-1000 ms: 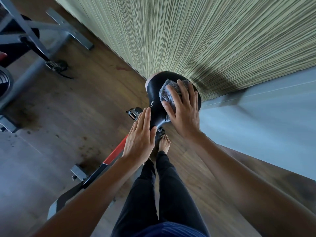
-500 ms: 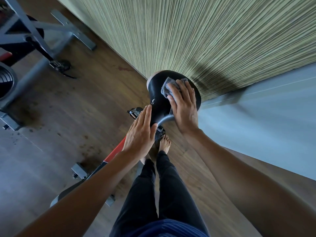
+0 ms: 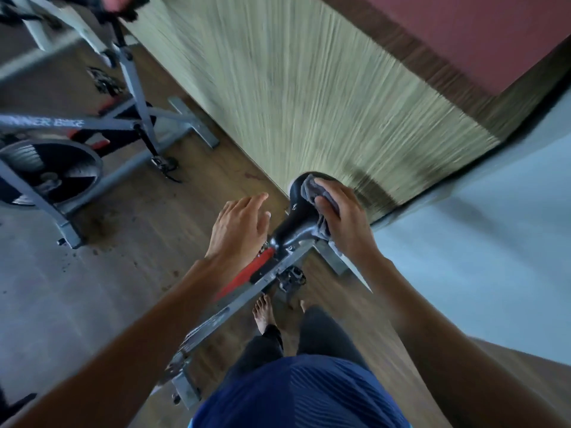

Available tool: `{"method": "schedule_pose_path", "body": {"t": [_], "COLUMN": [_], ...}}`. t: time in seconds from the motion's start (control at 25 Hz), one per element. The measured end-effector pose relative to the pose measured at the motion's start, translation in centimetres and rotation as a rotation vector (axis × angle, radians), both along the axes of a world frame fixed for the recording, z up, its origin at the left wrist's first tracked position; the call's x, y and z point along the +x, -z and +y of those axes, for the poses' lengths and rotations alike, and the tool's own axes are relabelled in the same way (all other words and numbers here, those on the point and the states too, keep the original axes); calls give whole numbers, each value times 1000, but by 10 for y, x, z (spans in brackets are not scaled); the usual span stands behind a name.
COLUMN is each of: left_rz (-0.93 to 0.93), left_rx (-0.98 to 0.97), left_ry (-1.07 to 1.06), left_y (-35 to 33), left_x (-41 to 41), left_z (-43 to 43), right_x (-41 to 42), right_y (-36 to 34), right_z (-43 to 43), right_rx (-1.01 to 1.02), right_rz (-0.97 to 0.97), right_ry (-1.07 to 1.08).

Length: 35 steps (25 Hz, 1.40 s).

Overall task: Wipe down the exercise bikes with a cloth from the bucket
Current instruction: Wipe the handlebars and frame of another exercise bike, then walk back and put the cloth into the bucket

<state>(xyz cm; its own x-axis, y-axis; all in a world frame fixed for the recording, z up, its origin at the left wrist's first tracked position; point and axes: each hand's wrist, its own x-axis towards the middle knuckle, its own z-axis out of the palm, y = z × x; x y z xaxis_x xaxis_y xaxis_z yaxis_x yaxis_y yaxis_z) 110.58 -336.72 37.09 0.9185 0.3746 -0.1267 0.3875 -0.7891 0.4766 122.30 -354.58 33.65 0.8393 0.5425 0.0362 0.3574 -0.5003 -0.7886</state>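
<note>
Your right hand (image 3: 344,220) lies over the grey cloth (image 3: 307,191) on the black saddle (image 3: 298,213) of the near bike (image 3: 244,301), close to the middle of the view. Its fingers are curled close together round the cloth, and the thumb presses into a fold, holding the cloth on the saddle's wide back end, toward 12 o'clock. A tail of cloth hangs down the saddle's 3 o'clock side under your palm. Your left hand (image 3: 239,227) is at 9 o'clock of the saddle, just beside its narrow nose, with the fingers straight and lying close together. Whether it touches the saddle cannot be told. A pedal (image 3: 290,278) shows at 6 o'clock of the saddle, and your bare feet (image 3: 264,313) stand lower still on the wooden floor (image 3: 148,230). A second bike (image 3: 43,122) stands at 10 o'clock, its flywheel (image 3: 58,171) near the 9 o'clock edge, and a striped green wall (image 3: 309,97) fills 12 o'clock.
</note>
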Motion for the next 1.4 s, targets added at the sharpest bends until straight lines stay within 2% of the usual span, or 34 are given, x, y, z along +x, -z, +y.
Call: {"method": "schedule_pose_path", "body": {"t": [0.16,0.36,0.52,0.64,0.76,1.04,1.24,1.4], "left_rz": [-70,-54,-78,-109,-88,-58,-6,10], "left_rx": [69,159,228,277,325,339,304,280], "left_ry": [-161,-540,-888,-1106,-1340,-1785,-1914,-1947], "left_y": [-38,-75,-107,-130,-143,-137,-133,-132], "left_x": [-32,-95,-186,-268,-348,-545,-679,-764], "left_z": [-9,-45,-100,-150,-200,-339,-408,-400], "right_x": [-11,-35,-100,-177,-260,-489,-644,-737], "right_y": [-31,-64,-89,-112,-129,-134,-130,-130], "right_z": [1,21,32,29,23,-36,-91,-87], "right_rx": [39,143,232,259,292,286,256,248], "right_rz": [35,57,42,90,27,63,157,200], "right_ry": [-203,-541,-902,-1145,-1357,-1758,-1865,-1880]}}
